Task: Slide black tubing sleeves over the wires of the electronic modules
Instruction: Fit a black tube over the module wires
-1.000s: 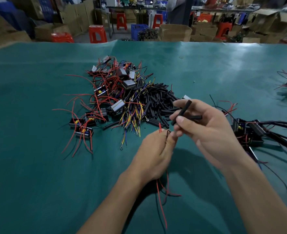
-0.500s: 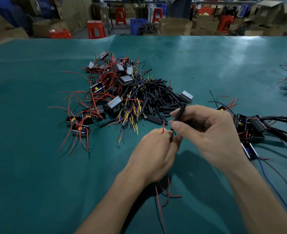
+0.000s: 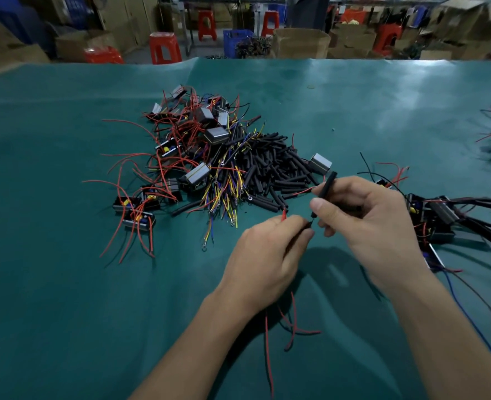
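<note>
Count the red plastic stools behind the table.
5: left-edge stool, taller stool, two at the back, one at right. Boxes may hide more.

One head-worn, wide-angle view looked forward and down from above the near edge of the table (image 3: 65,284). The forearms entered from the bottom edge, and the hands sat close below centre. The pile of modules (image 3: 204,157) lay just beyond them, mid-frame. The far table edge curved across the upper part, with stools (image 3: 163,47) and boxes (image 3: 302,43) blurred well behind it. No second view overlapped.
</note>
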`<action>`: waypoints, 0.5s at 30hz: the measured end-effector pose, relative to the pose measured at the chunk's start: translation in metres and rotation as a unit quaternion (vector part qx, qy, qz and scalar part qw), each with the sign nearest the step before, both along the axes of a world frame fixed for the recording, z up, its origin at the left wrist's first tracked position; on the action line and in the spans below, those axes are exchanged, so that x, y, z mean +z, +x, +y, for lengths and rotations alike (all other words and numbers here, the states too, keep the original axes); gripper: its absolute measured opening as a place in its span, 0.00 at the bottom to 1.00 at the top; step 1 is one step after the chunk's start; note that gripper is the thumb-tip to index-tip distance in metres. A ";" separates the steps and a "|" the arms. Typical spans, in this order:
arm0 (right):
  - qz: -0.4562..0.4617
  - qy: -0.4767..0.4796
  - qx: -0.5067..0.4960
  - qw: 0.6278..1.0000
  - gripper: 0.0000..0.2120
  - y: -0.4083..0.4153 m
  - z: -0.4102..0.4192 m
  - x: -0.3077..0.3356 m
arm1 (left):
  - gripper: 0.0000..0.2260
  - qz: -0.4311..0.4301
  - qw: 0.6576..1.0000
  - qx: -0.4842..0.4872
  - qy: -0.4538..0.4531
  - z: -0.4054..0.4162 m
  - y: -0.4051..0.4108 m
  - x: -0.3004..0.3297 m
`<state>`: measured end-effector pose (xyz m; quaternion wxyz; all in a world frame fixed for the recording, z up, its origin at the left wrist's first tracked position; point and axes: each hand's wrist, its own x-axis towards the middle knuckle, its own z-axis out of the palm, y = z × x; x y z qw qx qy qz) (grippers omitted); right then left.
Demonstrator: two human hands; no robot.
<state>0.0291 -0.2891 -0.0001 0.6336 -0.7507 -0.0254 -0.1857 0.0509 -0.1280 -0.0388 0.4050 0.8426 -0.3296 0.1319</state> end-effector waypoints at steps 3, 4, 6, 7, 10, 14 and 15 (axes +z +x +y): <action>0.053 0.104 0.012 0.993 0.04 0.000 0.000 0.000 | 0.12 0.016 0.999 0.002 -0.051 0.001 0.003 -0.001; 0.070 0.138 0.023 0.988 0.06 -0.001 0.001 0.000 | 0.12 0.022 0.998 0.005 -0.061 0.002 0.004 -0.001; 0.087 0.187 0.044 0.977 0.08 -0.001 0.001 0.000 | 0.13 0.034 0.997 0.002 -0.069 0.002 0.005 -0.003; 0.088 0.193 0.049 0.976 0.08 -0.001 0.002 0.001 | 0.13 0.039 0.997 -0.002 -0.069 0.002 0.004 -0.003; 0.086 0.183 0.050 0.978 0.09 -0.002 0.004 0.002 | 0.13 0.044 0.997 -0.004 -0.057 0.002 0.003 -0.002; 0.081 0.175 0.046 0.980 0.07 -0.003 0.004 0.004 | 0.13 0.047 0.997 -0.007 -0.054 0.002 0.004 -0.004; 0.084 0.180 0.045 0.979 0.07 -0.003 0.005 0.005 | 0.13 0.047 0.998 -0.007 -0.052 0.002 0.004 -0.004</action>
